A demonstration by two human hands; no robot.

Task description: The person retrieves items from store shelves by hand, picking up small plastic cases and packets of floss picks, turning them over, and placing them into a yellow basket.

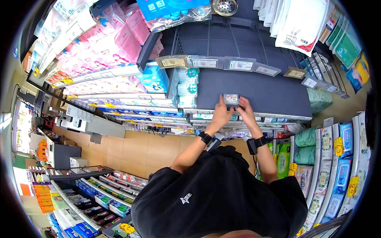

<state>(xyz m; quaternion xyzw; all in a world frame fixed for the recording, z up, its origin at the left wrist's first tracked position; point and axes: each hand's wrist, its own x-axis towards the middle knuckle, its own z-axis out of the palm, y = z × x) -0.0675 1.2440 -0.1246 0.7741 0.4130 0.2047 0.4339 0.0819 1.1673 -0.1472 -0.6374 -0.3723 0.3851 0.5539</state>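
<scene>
A small grey price tag holder (231, 99) with a printed label stands at the front edge of the dark grey shelf (262, 91). My left hand (223, 113) has its fingers against the holder's left side and lower edge. On the other side, my right hand (247, 112) grips its right side, thumb at the lower corner. Both hands are closed around the holder, which is tilted up toward me. Left of it on the same shelf stand stacked white and teal packs (187, 88).
Above the shelf runs a row of price tags (240, 64) on the upper shelf's edge. Pink packs (115, 47) fill shelves at the left. White bags (299, 25) hang at the upper right. Wipes packs (342, 174) line the right side. Behind me lies a tan floor (151, 148).
</scene>
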